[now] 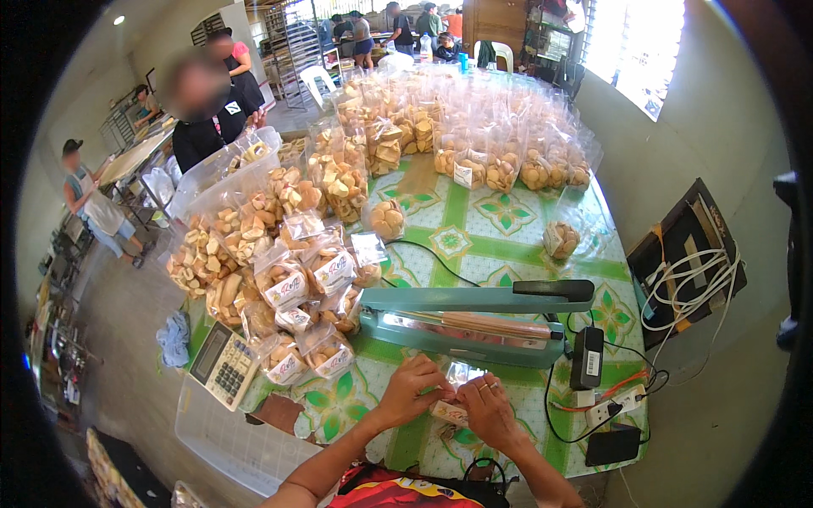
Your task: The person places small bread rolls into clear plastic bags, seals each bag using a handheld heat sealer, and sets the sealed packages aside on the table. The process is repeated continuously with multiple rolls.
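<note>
**Left hand (pixel 417 391) and right hand (pixel 491 413) pinched a small bag (pixel 451 413) just in front of the sealer (pixel 461 340)**

In the head view, the hands were close together, the fingers of each closed on the small clear bag. It was at the near side of the table (pixel 449 241), partly hidden by the fingers, its label facing up. The teal sealer lay crosswise just beyond, its long arm raised above the base.

To the left, labelled bread packs (pixel 309 296) were piled beside a calculator (pixel 223 366). One bread bag (pixel 387 218) stood beyond the sealer and another (pixel 560 240) farther right. A black power adapter (pixel 587 357) and a white power strip (pixel 614 406) lay on the right. Across the table, on the left, was a person in black (pixel 203 140).
</note>
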`<state>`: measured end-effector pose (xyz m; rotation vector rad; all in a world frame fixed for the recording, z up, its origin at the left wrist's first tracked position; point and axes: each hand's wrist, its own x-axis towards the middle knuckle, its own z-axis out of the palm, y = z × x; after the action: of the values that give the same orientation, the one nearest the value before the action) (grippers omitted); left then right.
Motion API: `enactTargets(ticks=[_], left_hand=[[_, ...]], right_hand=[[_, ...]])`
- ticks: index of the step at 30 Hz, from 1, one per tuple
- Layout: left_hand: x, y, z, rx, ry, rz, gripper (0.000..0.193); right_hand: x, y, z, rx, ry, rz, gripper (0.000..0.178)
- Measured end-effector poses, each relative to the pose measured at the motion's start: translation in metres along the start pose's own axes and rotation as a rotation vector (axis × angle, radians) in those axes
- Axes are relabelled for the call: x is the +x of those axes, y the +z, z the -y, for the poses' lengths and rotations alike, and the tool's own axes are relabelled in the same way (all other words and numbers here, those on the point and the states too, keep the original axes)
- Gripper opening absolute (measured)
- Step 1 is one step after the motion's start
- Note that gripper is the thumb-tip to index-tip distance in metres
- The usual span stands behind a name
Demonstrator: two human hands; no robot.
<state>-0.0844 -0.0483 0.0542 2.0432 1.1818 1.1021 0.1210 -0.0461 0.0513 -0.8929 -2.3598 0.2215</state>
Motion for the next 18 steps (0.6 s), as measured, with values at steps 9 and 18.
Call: enactTargets(ticks=[9, 18], left_hand=[[-0.003, -0.002, 0.003, 0.12, 0.044, -0.025, 0.016], [0.024, -0.011, -0.017, 0.216, 0.213, 0.252, 0.067]], right_hand=[[-0.015, -0.022, -0.005, -0.088, 0.018, 0.022, 0.014], [-0.043, -0.024, -0.011, 0.025, 0.278, -0.163, 0.008]])
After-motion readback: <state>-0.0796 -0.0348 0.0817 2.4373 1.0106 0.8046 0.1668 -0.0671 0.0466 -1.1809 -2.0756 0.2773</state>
